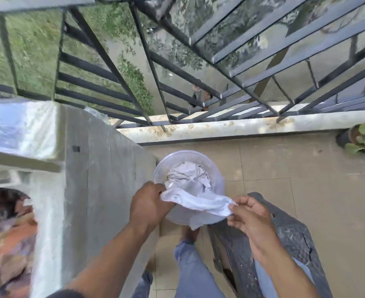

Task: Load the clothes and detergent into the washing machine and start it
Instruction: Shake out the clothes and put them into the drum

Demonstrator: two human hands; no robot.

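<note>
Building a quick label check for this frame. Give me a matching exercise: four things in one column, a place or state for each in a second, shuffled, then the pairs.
Things
1. white cloth
2. bucket
3. potted plant
4. washer

Places or states
A. at the far right, by the ledge
B. stretched between both hands
C. at the left, drum holding coloured clothes
D. on the floor, holding white laundry

Pairs: 1-B, 2-D, 3-A, 4-C

Left hand [150, 203], right hand [249, 218] pinching.
</note>
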